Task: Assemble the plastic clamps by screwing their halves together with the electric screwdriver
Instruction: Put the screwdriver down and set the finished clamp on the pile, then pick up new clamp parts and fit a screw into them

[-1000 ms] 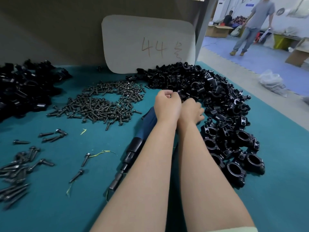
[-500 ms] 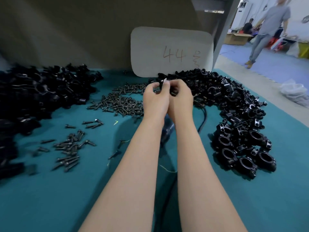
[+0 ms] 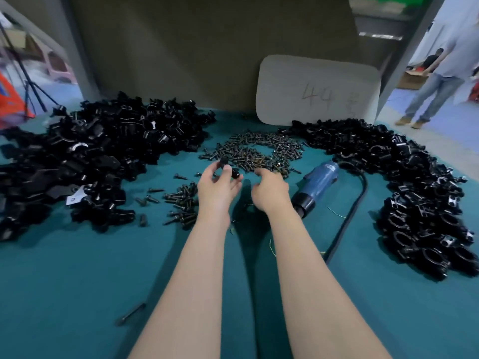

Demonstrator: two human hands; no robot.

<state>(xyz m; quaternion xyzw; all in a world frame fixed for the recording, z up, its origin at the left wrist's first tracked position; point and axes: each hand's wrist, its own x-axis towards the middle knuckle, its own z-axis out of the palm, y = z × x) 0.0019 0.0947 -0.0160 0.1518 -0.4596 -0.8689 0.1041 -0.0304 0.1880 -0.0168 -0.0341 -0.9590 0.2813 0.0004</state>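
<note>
The desk has a soft-looking teal cover. Two bare hands reach out over it. The left hand pinches one small black plastic clamp piece between its thumb and fingers, up off the desk, just in front of the screws. The right hand has its fingers curled down at the near edge of one big pile of dark shiny metal screws; I cannot tell if it holds a screw. One smaller pile of the same screws lies just left of the left hand, and one long screw lies alone, nearer the person. One round blue electric screwdriver with a black tip lies flat just right of the right hand, and its one thick black cable curves away. There are two big black heaps, too many pieces to count: a lumpy heap of smooth black plastic clamp halves on the left, and a heap of black ring-shaped plastic clamps on the right. One flat white card with round corners leans at the back.
</note>
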